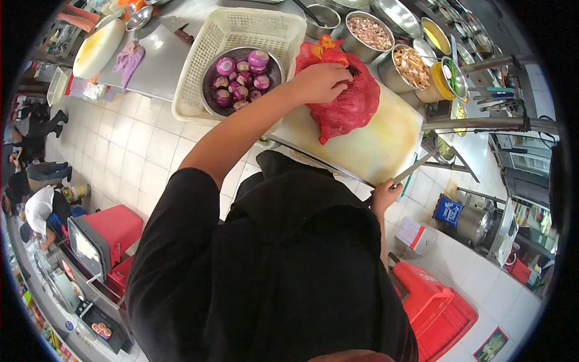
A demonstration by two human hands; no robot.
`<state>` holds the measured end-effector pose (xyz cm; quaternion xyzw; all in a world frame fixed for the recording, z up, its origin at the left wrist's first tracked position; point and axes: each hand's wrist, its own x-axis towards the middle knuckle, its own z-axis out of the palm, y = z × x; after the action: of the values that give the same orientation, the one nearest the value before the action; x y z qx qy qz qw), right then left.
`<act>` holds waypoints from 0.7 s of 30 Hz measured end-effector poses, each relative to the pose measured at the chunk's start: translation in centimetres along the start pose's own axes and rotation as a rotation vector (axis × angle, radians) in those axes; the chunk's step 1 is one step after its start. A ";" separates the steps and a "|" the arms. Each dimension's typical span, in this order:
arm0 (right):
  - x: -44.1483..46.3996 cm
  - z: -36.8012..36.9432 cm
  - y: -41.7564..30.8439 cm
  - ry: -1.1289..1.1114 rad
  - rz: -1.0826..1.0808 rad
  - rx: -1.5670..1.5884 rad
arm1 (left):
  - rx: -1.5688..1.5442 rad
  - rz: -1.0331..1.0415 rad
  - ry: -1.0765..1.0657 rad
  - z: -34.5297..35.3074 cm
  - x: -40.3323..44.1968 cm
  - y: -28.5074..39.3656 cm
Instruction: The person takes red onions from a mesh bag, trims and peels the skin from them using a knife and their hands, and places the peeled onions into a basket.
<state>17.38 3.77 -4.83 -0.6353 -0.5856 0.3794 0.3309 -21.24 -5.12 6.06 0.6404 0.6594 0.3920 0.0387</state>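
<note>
My left hand (325, 83) is closed on a red mesh bag (353, 114), its fingers curled into the netting near the top. The bag bulges with round contents that I cannot make out clearly. It rests on a stained, pale cutting board (377, 148). Low on the right, my right hand (385, 196) grips a knife (416, 168), its blade pointing away from me past the board's edge. Beside my left forearm, a metal bowl (208, 75) holds several purple onions (258, 58). This bowl stands inside a white plastic basket (196, 51).
Behind the board stand metal pots of chopped meat (369, 33) and brown pieces (411, 67). A cleaver (179, 30) and a purple cloth (128, 62) lie on the steel counter (158, 66) at left. A red bin (434, 301) stands behind me; people (42, 208) are far left.
</note>
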 end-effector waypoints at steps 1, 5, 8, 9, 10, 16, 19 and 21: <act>0.0 0.0 0.0 -0.009 -0.011 -0.010 | 0.063 -0.021 -0.012 0.8 0.7 -0.6; 0.9 -0.2 1.8 -0.009 -0.070 -0.073 | 0.275 -0.180 -0.166 2.0 3.4 -1.4; 0.9 -0.1 2.3 0.024 -0.103 -0.162 | 0.331 -0.231 -0.281 3.2 4.6 -2.3; 1.0 -0.2 2.2 0.038 -0.111 -0.194 | 0.336 -0.224 -0.304 3.8 5.0 -3.0; 1.2 -0.1 2.5 0.052 -0.117 -0.217 | 0.317 -0.205 -0.341 4.2 5.0 -3.7; 0.8 -0.8 2.2 0.016 -0.065 -0.179 | 0.376 -0.244 -0.423 4.3 5.4 -4.0; 1.1 -0.7 2.0 -0.006 -0.075 -0.148 | 0.410 -0.286 -0.469 4.0 5.8 -4.3; 1.1 -1.2 1.9 -0.044 -0.086 -0.126 | 0.436 -0.290 -0.435 4.2 5.3 -4.1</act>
<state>19.39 4.76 -5.94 -0.6206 -0.6424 0.3409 0.2934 -23.20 1.97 3.20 0.6018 0.7881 0.0865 0.0959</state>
